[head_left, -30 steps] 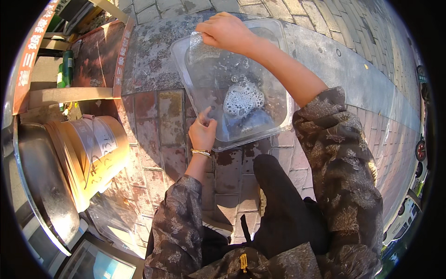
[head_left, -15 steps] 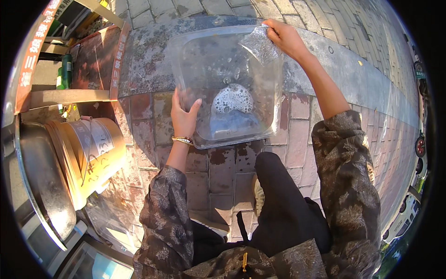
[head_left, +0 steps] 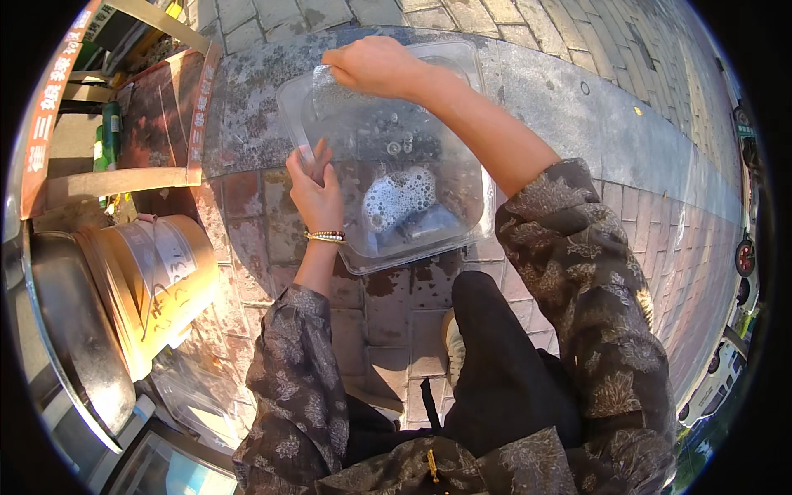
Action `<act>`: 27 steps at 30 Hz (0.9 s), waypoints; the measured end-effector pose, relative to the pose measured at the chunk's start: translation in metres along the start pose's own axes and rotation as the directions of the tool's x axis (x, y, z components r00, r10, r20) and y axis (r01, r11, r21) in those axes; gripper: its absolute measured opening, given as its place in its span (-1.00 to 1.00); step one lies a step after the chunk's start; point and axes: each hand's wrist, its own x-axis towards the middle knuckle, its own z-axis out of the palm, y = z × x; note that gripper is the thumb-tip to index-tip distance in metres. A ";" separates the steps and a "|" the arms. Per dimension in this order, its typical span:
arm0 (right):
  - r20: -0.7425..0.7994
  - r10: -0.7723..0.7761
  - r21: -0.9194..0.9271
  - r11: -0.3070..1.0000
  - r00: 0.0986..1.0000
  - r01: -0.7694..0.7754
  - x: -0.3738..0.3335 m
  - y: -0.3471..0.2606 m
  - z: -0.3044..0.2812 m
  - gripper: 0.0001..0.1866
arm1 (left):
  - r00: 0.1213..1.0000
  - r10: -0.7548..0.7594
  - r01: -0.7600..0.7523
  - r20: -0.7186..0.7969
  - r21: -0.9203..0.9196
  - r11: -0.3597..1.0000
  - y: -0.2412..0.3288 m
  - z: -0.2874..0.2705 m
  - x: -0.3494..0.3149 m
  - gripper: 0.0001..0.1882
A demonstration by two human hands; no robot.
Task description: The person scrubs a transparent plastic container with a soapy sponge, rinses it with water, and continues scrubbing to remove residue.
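Right hand (head_left: 375, 66) covers part of clear tub (head_left: 417, 262) and silvery sheet (head_left: 330, 95), perhaps film; lower-left framed panel (head_left: 161, 466) cut off.

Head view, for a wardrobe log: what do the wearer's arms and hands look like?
The left sleeve and right sleeve are dark brown with pale floral motifs. The left hand has beaded bracelets at its wrist, gold-toned and pale; the right hand has none. Neither is gloved.

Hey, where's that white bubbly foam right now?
In the head view, the foam is just right of centre height-wise low in the clear tub, in the half nearer the person, to the right of the left hand.
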 end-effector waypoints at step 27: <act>0.026 0.026 -0.032 0.999 0.999 -0.025 -0.020 0.023 -0.013 -0.66 | 0.998 -0.047 0.042 -0.041 -0.109 0.993 0.002 0.000 -0.011 -0.47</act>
